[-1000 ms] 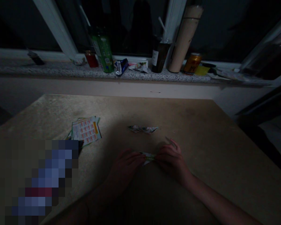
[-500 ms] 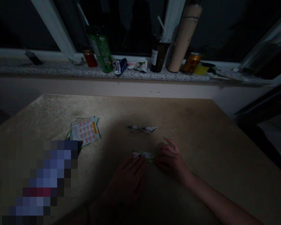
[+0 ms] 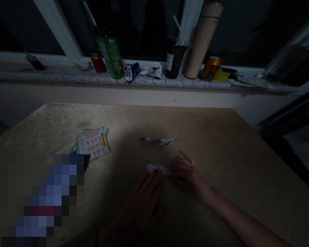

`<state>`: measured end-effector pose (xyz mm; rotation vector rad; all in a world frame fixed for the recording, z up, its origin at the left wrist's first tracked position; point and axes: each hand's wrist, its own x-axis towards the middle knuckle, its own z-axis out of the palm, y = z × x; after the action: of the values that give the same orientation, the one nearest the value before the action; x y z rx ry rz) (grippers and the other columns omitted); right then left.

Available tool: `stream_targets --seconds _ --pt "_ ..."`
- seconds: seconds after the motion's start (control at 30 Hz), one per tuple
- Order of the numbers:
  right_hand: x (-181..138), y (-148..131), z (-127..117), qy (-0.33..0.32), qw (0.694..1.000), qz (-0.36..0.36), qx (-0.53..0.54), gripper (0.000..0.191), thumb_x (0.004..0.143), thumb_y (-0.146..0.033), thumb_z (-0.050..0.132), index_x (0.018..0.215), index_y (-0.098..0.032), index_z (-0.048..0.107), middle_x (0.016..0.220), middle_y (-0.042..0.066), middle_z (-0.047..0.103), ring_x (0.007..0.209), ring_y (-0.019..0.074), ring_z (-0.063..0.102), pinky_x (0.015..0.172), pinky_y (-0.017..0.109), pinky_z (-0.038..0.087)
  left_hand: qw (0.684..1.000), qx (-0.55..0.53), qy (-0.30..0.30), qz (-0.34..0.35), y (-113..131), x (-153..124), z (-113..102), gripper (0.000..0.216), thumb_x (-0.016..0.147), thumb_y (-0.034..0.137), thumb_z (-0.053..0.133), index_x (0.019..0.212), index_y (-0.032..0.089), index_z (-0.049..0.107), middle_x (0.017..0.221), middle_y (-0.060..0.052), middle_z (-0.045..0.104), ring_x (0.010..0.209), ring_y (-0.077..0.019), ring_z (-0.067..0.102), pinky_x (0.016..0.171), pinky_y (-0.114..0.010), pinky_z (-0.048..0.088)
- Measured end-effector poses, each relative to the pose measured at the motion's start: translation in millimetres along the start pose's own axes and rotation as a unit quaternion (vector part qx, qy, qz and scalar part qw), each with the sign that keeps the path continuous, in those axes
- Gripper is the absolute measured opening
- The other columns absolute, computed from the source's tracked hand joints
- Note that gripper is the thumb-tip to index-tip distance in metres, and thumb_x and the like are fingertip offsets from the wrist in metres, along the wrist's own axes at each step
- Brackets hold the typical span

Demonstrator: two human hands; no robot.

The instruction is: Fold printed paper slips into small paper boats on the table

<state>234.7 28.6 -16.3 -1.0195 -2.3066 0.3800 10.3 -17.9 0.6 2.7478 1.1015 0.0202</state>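
Note:
A small printed paper (image 3: 152, 168), partly folded, lies on the table between my hands. My left hand (image 3: 145, 192) rests over its near side with fingers stretched out flat, hiding part of the sheet. At the paper's right end my right hand (image 3: 186, 173) pinches the edge between thumb and finger, the outer fingers lifted. Beyond them lie two small folded paper triangles (image 3: 156, 141), side by side with their tips touching or nearly so. A stack of printed paper cards (image 3: 94, 142) sits to the left.
A blurred-out blue patch (image 3: 48, 195) covers the lower left. Along the granite windowsill (image 3: 146, 81) stand a green bottle (image 3: 110, 56), a dark cup with a straw (image 3: 175, 61), a tall beige flask (image 3: 203, 41), an orange can (image 3: 211, 68) and a red jar (image 3: 98, 63).
My left hand has shifted slightly right and towards me on the paper, showing more of its printed left end. The right hand keeps its pinch almost unmoved.

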Motion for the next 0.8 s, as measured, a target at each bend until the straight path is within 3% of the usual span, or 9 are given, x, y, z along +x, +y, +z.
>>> stream_targets --seconds 0.17,0.43,0.67,0.8 --pt "5 7 2 -0.027 0.997 0.049 0.046 0.005 0.074 -0.027 0.071 0.075 -0.025 0.067 0.075 -0.003 0.063 0.085 0.0173 0.058 0.103 0.048 0.022 0.999 -0.026 -0.022 0.014 2 0 -2 0.068 0.088 0.044 0.046 0.143 0.010 0.025 0.150 -0.012 0.022 0.137 -0.0285 0.019 0.111 -0.046 0.015" --pt "11 6 3 -0.040 0.992 0.113 0.037 0.010 0.069 -0.026 0.076 0.073 -0.024 0.067 0.081 -0.001 0.061 0.087 0.0186 0.056 0.098 0.044 0.025 0.998 -0.058 -0.028 0.008 2 0 0 0.072 0.085 0.042 0.051 0.143 0.009 0.024 0.150 -0.012 0.023 0.136 -0.0274 0.022 0.111 -0.040 0.021" --pt "30 5 -3 -0.121 0.981 0.148 0.031 0.009 0.066 -0.026 0.077 0.066 -0.024 0.069 0.073 -0.003 0.061 0.086 0.0183 0.054 0.090 0.041 0.025 0.997 -0.055 -0.046 0.004 4 3 -6 0.071 0.084 0.041 0.051 0.142 0.006 0.026 0.149 -0.014 0.023 0.136 -0.0282 0.022 0.110 -0.042 0.022" --pt "41 7 -8 -0.174 0.975 0.140 0.016 0.009 0.066 -0.028 0.077 0.064 -0.024 0.069 0.072 -0.002 0.063 0.087 0.0196 0.053 0.088 0.041 0.022 0.997 -0.063 -0.031 0.010 4 2 -4 0.070 0.086 0.040 0.051 0.143 0.011 0.024 0.149 -0.013 0.024 0.136 -0.0288 0.022 0.109 -0.044 0.024"
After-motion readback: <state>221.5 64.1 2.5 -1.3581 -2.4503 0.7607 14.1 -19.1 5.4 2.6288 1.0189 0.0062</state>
